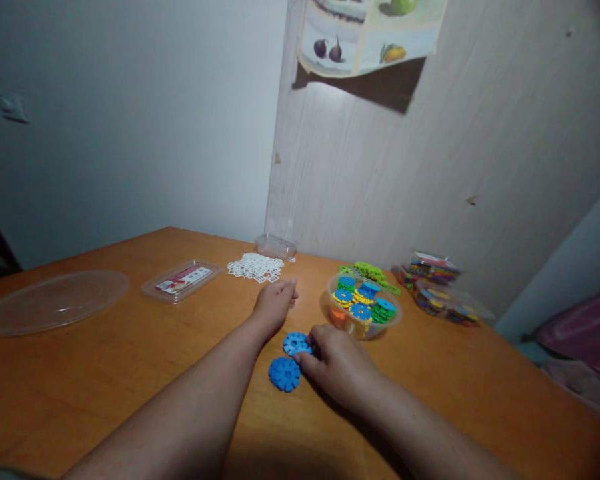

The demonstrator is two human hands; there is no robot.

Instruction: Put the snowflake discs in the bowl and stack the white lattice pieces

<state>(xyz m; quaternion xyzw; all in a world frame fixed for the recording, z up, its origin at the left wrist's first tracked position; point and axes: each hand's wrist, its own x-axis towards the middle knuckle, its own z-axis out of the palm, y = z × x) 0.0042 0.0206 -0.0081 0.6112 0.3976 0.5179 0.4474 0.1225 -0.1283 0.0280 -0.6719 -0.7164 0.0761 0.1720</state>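
Observation:
My right hand [337,363] is closed in a pinch on the edge of a light blue interlocking disc [304,348], low over the table. A second light blue disc [294,343] lies against it on the left. Nearer to me are darker blue notched discs [285,375], apparently stacked. My left hand [275,307] rests beyond the discs with its fingers curled in; whatever may be inside is hidden. To the right, a clear round tub [399,313] holds stacks of blue, green, yellow and orange discs.
White openwork pieces [255,267] lie before a clear plastic box [276,247]. A lid with a label [183,280] and a large oval lid [55,300] are at left. Green pieces [367,270] sit behind the tub, and packed containers [433,267] stand near the wall.

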